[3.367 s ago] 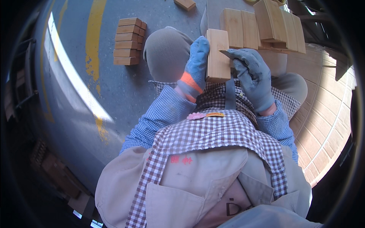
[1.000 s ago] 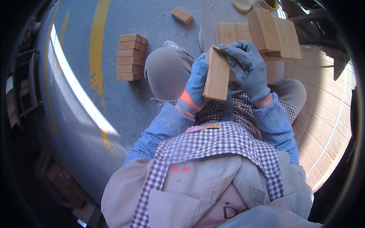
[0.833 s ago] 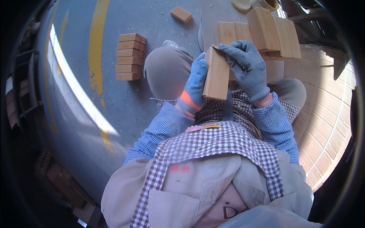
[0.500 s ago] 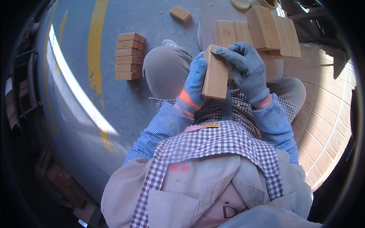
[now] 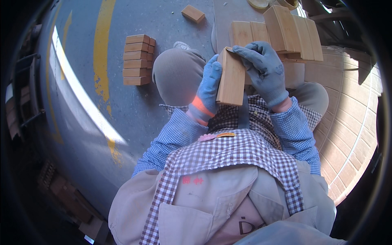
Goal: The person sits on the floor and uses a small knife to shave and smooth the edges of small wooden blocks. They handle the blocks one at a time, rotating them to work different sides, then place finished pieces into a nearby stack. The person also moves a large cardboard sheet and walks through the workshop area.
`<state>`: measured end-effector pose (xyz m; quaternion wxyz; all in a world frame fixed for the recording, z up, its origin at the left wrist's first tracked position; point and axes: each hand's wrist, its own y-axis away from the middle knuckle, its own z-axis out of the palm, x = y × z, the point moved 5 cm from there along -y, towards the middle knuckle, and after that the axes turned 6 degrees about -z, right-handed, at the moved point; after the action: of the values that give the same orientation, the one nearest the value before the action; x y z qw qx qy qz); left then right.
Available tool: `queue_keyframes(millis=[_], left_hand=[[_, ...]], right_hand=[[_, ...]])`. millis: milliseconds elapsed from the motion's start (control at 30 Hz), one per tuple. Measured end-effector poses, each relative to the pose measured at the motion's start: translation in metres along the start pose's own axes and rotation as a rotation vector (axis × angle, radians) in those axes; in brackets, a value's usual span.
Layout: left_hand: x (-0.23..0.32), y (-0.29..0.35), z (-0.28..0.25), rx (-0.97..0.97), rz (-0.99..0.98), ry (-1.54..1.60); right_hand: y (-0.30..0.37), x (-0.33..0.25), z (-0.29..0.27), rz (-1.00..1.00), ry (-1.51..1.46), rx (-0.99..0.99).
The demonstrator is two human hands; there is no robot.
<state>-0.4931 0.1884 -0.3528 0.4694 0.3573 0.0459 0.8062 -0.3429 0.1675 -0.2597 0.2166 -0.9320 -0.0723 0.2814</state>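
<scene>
A light-brown wooden block (image 5: 232, 83) stands tilted above my lap, its long face turned up toward me. My left hand (image 5: 209, 81), in a blue-grey glove with an orange cuff, is closed round the block's left side. At the block's upper right corner is my right hand (image 5: 266, 71), gloved in grey, its thumb and forefinger pinched together against the top edge. Whatever thin thing those fingertips may hold is too small to make out. The block's far side and the left fingers behind it are hidden.
Left of my knee, a neat stack of similar wooden blocks (image 5: 136, 64) stands on the grey floor (image 5: 171, 28). A single block (image 5: 193, 14) lies farther ahead. Several larger blocks (image 5: 281, 30) are piled at the front right, beside cardboard sheets (image 5: 347, 94). Yellow floor lines (image 5: 101, 49) run at the left.
My right fingertips have shifted slightly up along the block's top edge, and the right hand has turned a little. The left hand keeps its hold on the block.
</scene>
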Motion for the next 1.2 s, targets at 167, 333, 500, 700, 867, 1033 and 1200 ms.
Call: queue_keyframes(millis=[167,333,500,700,867,1033,1200], left_hand=[[-0.001,0.001,0.0,-0.006,-0.018,0.013],[-0.002,0.001,-0.001,-0.02,-0.066,0.011],[-0.004,0.003,-0.003,0.006,-0.067,0.0],[-0.004,-0.001,-0.003,-0.011,-0.039,-0.017],[-0.005,-0.002,-0.004,-0.017,-0.049,0.001],[-0.003,-0.002,-0.003,-0.035,-0.029,0.022],[-0.006,0.0,-0.005,-0.007,-0.067,0.045]], right_hand=[[0.002,-0.004,0.0,0.027,-0.06,-0.047],[0.005,-0.012,-0.002,-0.044,0.018,-0.073],[0.009,-0.016,-0.003,-0.076,0.007,-0.072],[0.006,-0.007,-0.008,-0.012,-0.041,-0.039],[-0.002,-0.008,-0.01,-0.102,0.1,-0.061],[-0.002,-0.013,-0.008,-0.135,0.123,-0.07],[0.003,-0.016,-0.007,-0.126,0.024,-0.084]])
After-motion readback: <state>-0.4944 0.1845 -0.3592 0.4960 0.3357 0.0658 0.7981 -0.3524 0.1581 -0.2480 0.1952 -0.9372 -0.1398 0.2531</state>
